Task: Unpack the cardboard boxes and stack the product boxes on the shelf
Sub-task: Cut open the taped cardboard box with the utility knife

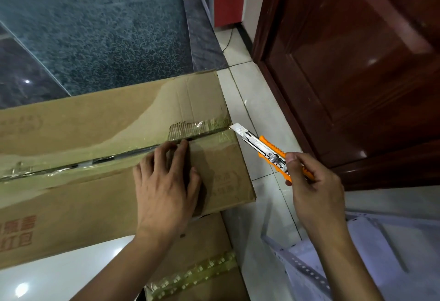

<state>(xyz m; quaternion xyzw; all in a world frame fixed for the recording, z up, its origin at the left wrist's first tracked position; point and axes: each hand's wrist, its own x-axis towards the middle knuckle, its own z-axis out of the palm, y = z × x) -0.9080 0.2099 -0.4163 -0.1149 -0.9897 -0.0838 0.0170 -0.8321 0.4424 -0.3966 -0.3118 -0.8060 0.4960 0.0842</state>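
Left hand point(164, 188) flat, fingers straight, on cardboard box point(71, 158); right hand point(312, 181) grips cutter point(266, 150) beside box.

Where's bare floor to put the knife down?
Pale tile lies free between the top cardboard box and the brown door. It is crowded nearer: the right hand with the knife, the white shelf frame and the lower box.

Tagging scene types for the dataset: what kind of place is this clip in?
Probably a small shop's entrance or back room, not a warehouse: tiled floor, a dark red wooden door, a blue-grey doormat behind glass. Taped cardboard boxes and a white slotted-metal shelf sit on the floor.
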